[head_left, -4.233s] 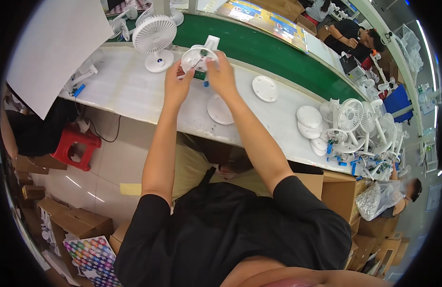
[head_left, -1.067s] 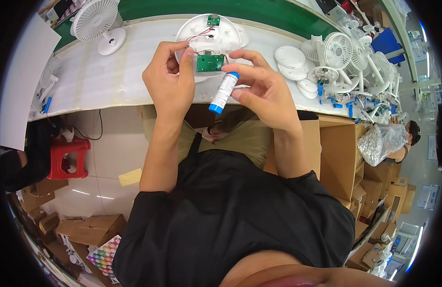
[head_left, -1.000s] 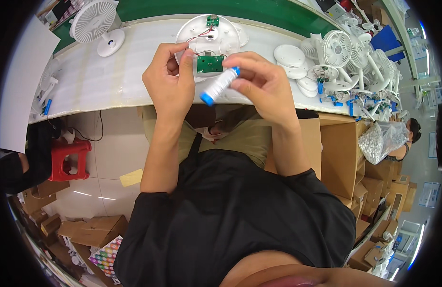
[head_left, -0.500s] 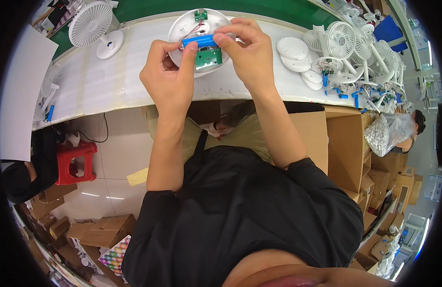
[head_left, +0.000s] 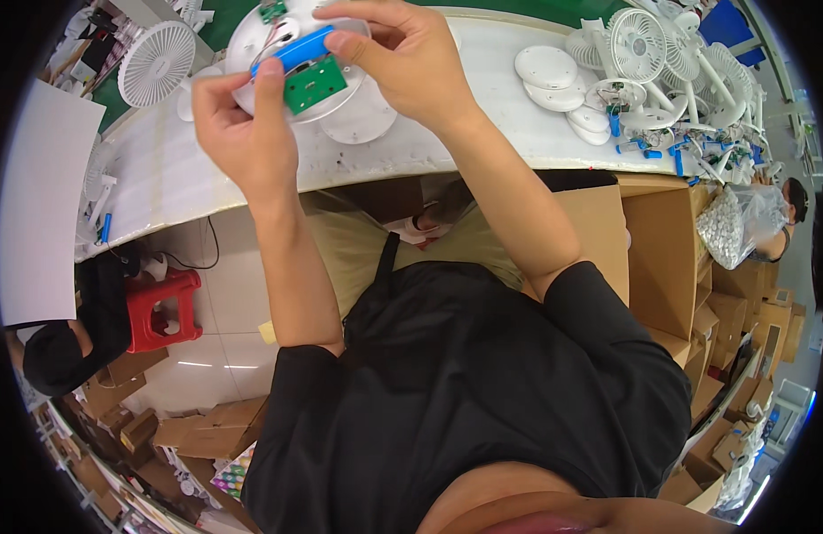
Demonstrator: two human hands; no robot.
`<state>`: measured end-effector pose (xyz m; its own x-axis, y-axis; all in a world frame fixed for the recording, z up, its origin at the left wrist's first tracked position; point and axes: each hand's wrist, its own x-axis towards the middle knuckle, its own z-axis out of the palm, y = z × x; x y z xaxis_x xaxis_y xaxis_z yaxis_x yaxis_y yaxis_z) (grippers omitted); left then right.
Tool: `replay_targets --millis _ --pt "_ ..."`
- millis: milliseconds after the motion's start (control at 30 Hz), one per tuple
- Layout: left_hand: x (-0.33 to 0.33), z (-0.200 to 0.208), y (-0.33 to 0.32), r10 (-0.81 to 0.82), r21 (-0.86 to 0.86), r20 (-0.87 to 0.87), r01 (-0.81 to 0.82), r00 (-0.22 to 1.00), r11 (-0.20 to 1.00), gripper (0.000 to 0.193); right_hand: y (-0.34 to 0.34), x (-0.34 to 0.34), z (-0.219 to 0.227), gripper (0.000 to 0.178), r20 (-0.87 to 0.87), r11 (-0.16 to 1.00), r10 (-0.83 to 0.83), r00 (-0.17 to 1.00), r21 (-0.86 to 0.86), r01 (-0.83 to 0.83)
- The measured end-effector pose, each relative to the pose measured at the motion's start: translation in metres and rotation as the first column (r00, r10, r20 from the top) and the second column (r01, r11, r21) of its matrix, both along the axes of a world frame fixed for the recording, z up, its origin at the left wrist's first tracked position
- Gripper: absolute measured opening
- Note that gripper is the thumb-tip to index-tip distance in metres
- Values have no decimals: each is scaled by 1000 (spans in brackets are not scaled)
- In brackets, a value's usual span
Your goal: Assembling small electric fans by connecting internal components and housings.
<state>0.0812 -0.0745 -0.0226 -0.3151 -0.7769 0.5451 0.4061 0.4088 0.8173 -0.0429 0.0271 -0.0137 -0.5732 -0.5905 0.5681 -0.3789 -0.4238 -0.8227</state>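
Both hands hold a round white fan base (head_left: 242,44), open side up and tilted, above the white table. A blue cylindrical battery (head_left: 293,53) lies slantwise across it, beside a green circuit board (head_left: 315,85). Farther up sits a smaller green board (head_left: 271,11), with thin wires near it. My left hand (head_left: 249,125) is closed at the base's left side, its thumb on the battery's left end. My right hand (head_left: 407,67) is closed too, thumb against the battery's right end and fingers over the far rim. Beneath the base, a white round disc (head_left: 360,117) rests on the table.
Stacked white discs (head_left: 547,69) and several white fans (head_left: 638,43) with blue batteries crowd the table's right. Another white fan (head_left: 158,62) stands at the left. Below are an open cardboard box (head_left: 647,258) and a red stool (head_left: 166,311). Other people are at both sides.
Both hands and the fan base have shifted left and away, and the base and battery have turned to a slant. The disc beneath now shows. The whole view has shifted slightly.
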Motion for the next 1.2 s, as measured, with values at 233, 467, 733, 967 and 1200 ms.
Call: replay_targets --millis 233,467,733,967,1200 --pt "34 -11 -20 185 20 46 -186 982 982 22 46 -9 -52 30 -347 932 46 937 352 85" --pt "45 -15 -18 116 168 37 -121 993 978 21 40 -31 -82 23 -755 894 172 633 389 221" --pt "19 -21 40 164 75 -86 -157 983 985 20 122 -11 -69 24 -381 771 -332 863 417 481" --pt "23 -26 80 45 -46 82 -42 996 998 19 162 -9 -40 40 -183 787 -472 862 353 506" --pt "34 -23 85 -35 -42 122 40 992 998 14 147 33 1 47 333 999 -15 943 -43 31"
